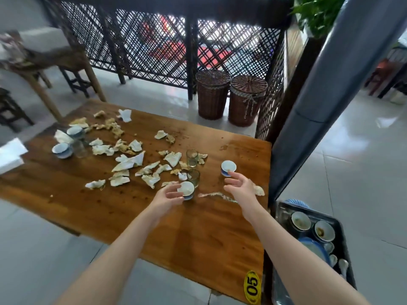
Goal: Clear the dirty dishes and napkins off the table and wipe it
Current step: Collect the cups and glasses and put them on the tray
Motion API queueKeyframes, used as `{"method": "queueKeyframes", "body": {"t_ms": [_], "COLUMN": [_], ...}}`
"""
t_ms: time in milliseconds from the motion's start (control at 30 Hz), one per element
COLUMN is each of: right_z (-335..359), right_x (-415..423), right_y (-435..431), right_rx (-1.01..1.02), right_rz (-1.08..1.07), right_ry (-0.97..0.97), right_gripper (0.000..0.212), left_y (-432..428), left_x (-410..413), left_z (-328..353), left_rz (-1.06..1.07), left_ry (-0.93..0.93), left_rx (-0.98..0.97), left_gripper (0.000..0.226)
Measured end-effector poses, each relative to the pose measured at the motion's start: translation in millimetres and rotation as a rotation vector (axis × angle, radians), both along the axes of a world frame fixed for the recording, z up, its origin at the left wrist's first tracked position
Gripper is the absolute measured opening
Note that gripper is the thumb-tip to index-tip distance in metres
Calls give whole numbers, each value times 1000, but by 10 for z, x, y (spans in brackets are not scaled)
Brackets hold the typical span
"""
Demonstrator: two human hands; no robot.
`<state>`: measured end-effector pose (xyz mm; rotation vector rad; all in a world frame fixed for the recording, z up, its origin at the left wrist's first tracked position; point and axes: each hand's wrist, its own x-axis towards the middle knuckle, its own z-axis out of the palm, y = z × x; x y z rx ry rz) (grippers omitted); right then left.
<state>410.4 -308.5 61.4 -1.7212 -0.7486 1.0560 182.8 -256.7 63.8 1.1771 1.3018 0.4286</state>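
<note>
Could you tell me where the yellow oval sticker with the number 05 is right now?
In the head view, the yellow oval sticker sits at the wooden table's near right corner, beside the dark tray of dirty bowls.

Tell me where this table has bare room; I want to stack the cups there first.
Bare wood: the near table end, from the hands back to the 05 sticker, and the far right corner. Crowded: the napkins across the middle and left.

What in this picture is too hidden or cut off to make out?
Head view only:
- Dish tub: bottom cut by the frame edge, near side behind the right forearm.
- Left hand: fingers hide the near bowl's side; contact unclear.
- Far bowls: contents too small.
- White sheet: cut off at left.
</note>
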Motion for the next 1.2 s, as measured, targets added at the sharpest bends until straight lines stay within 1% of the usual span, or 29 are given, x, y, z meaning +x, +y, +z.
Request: {"method": "queueKeyframes", "body": {"t_ms": [133,300,433,600,833,1000,1133,1200], "right_z": [-137,-318,-549,-874,-1272,-1480,-1545,-1535], "right_x": [-107,-258,-414,-660,-1068,-1253,-1376,-1449], "right_y": [69,184,330,607,952,1077,1165,1207], "right_rx": [-32,-100,-164,-250,-350,-364,-327,-314], "right_rz": [59,52,30,-57,-179,-233,-285,-275], "right_ry": [13,8,-4,-7,-10,-46,-94,-106], "right_gripper": [46,46,49,49,72,80,81,80], "left_y": [21,180,458,944,1678,1915,1968,1987], "left_x": [-198,-276,-286,-400,-627,-780,-922,-1005], "left_z": [-42,-190,-372,-591,-750,-899,-999,-1017], "left_rz": [84,90,62,-18,-78,-82,-58,-37], "left_ry": [39,10,-4,16,30,20,13,11], "left_rx": [0,-8,24,-17,-52,-85,-98,-98], "left_gripper": [49,46,41,45,43,44,43,41]}}
